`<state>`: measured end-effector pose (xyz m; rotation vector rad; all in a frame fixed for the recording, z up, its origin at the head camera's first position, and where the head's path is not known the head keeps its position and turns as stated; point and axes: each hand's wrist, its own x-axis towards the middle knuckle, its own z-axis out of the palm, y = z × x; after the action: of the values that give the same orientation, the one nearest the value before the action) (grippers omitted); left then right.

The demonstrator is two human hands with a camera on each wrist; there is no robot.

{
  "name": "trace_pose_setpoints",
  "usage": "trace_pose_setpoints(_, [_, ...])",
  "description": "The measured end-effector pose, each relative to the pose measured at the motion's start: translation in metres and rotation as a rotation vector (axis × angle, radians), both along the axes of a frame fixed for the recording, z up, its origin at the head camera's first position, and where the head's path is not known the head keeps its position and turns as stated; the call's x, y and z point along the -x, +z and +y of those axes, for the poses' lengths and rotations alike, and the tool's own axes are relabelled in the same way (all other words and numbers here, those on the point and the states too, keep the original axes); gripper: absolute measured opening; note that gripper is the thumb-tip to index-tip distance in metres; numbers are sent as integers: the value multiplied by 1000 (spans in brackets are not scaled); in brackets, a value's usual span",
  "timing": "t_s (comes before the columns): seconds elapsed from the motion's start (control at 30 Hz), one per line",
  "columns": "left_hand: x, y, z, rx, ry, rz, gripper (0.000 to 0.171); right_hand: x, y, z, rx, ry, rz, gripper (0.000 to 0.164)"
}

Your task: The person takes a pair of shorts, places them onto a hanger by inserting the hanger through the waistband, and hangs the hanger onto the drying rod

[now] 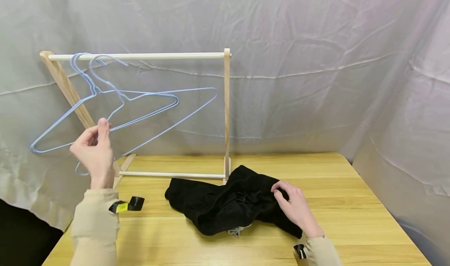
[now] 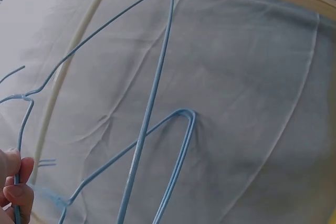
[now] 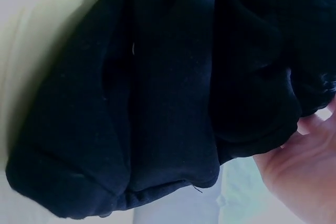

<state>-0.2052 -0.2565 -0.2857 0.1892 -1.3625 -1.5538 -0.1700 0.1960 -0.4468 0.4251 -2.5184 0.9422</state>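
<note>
Head view: left fingers (image 1: 94, 152) pinch a blue hanger (image 1: 122, 98), right fingers (image 1: 295, 206) grip black garment (image 1: 225, 205) near the table's (image 1: 351, 219) back edge; I judge hanger-fetching underway, next needing both together.

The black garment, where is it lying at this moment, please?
In the head view, the black garment lies crumpled on the table at lower centre, in front of the rack's right post, the right hand at its right side.
</note>
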Motion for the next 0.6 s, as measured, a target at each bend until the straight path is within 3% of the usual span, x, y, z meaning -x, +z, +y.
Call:
trace_pose_setpoints(0.17, [-20, -26, 8, -11, 34, 45, 18, 2, -1, -1, 5, -5, 25, 15])
trace_pose_setpoints(0.4, [-46, -55, 34, 165, 84, -35, 23, 2, -2, -3, 15, -19, 36, 14])
trace_pose_setpoints(0.6, [-53, -77, 57, 339, -10, -26, 6, 2, -2, -5, 21, -34, 42, 13])
